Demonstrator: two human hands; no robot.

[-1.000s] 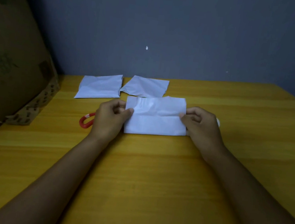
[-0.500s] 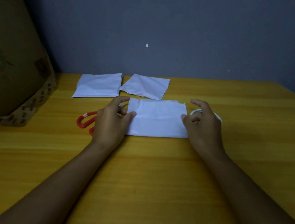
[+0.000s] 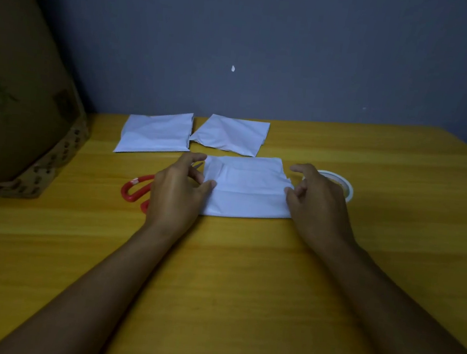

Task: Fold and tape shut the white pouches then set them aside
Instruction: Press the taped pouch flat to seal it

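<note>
Wall (image 3: 271,35): dull blue-grey, rising straight behind the far edge of the desk; one small white fleck on it, above the folded pouch; the room is dim.
Desk (image 3: 244,280): yellow wood grain running side to side, filling the lower view; the folded pouch lies near its middle, towards the wall.
Cardboard box (image 3: 17,94): large and brown, standing on the desk well to the left of the folded pouch, its patterned lower flap resting on the wood.
Folded pouch (image 3: 246,190): white, flat on the desk between the two hands, with a crease line across it.
Left hand (image 3: 178,191): at the folded pouch's left edge, thumb tip pressing on the pouch, fingers loosely spread and reaching past its far corner.
Right hand (image 3: 318,204): at the folded pouch's right edge, thumb touching that edge, fingers spread and lifted, pinching nothing.
Two finished pouches (image 3: 155,133) (image 3: 231,133): white, lying side by side beyond the folded pouch, nearer the wall, corners almost meeting.
Scissors (image 3: 137,190): red handles, just left of the folded pouch, partly under the left hand.
Tape roll (image 3: 342,183): pale ring lying flat just right of the folded pouch, partly behind the right hand.
</note>
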